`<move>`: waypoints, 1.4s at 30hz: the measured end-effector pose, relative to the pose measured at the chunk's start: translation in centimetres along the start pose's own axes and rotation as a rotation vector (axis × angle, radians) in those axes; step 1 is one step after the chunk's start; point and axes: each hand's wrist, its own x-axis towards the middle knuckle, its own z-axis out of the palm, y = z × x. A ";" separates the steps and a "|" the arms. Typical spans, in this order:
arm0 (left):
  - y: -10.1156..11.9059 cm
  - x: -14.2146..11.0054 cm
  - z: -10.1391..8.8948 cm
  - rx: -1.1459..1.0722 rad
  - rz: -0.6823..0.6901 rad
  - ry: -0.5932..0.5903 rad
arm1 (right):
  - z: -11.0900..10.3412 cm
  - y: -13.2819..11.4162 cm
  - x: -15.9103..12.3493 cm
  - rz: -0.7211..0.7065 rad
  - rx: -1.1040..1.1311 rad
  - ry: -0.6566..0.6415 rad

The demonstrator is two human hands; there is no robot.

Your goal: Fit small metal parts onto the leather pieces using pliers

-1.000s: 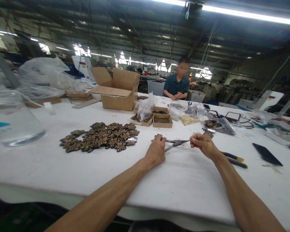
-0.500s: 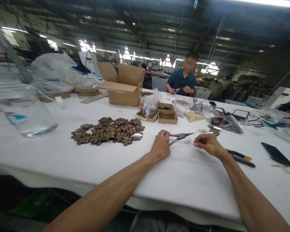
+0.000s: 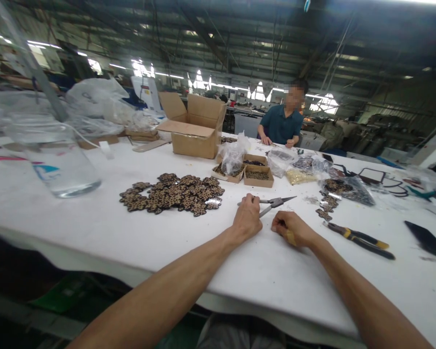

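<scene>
My left hand (image 3: 247, 215) is closed around the handles of grey needle-nose pliers (image 3: 276, 201), whose pointed tip is directed to the right. Just below and right of that tip, my right hand (image 3: 292, 229) is low at the white tabletop (image 3: 210, 252) with thumb and fingers pinched together. Anything between those fingertips is too small to make out. Tiny metal pieces (image 3: 310, 199) lie scattered beyond my right hand. To the left of my hands spreads a heap of leopard-print, bear-like flat pieces (image 3: 174, 195).
Black-and-yellow pliers (image 3: 359, 239) lie at right, near a dark flat object (image 3: 427, 239). More leopard-print pieces (image 3: 327, 206) sit beyond. Small boxes of metal parts (image 3: 258, 177), a cardboard box (image 3: 194, 143) and a water jar (image 3: 63, 167) stand farther back. A co-worker (image 3: 283, 121) is across the table.
My right hand has moved left and toward me, away from the scattered metal pieces and closer to my left hand. The needle-nose pliers stay in my left hand. The co-worker's hands have lowered.
</scene>
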 end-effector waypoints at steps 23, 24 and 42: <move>-0.2 0.1 -0.3 0.024 -0.044 0.002 | -0.4 -0.7 -1.0 -0.132 -0.266 -0.032; -0.3 0.1 -0.3 0.025 -0.041 0.002 | -0.2 -0.8 -1.1 -0.159 -0.263 -0.029; -0.5 0.0 -0.2 -0.030 0.071 -0.026 | -5.2 4.3 -0.6 0.066 0.558 0.715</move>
